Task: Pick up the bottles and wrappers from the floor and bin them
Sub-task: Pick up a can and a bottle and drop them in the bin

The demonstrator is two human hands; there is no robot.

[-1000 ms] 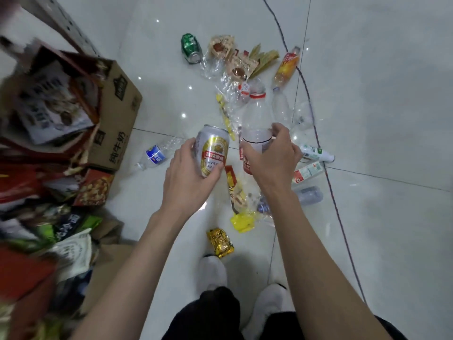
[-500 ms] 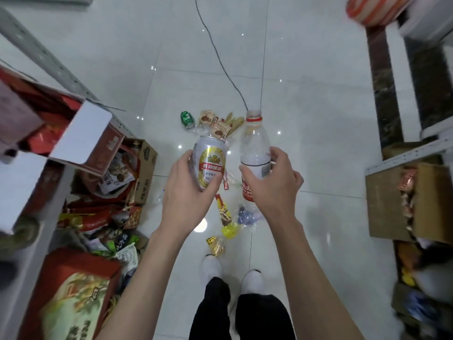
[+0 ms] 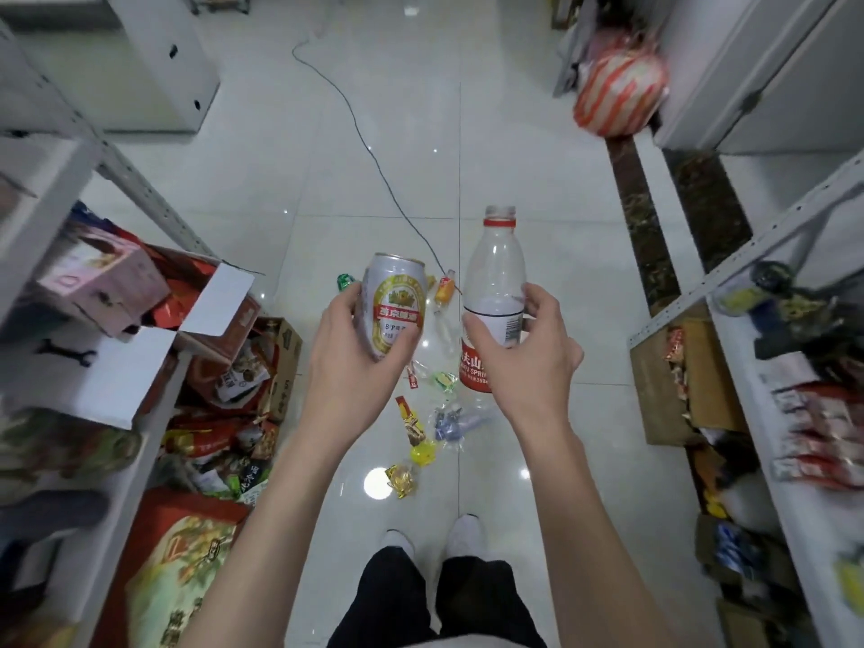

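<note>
Bottle upright, open neck up, right hand curled round its label. Can upright just beside it, gripped by left hand. Both are above the wrappers on the floor. No bin is visible, so can't tell which hand is nearer.

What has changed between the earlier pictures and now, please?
The left hand with the can and the right hand with the bottle have risen away from the floor as the person stood up. Both grips are unchanged; the wrappers stay on the floor.
</note>
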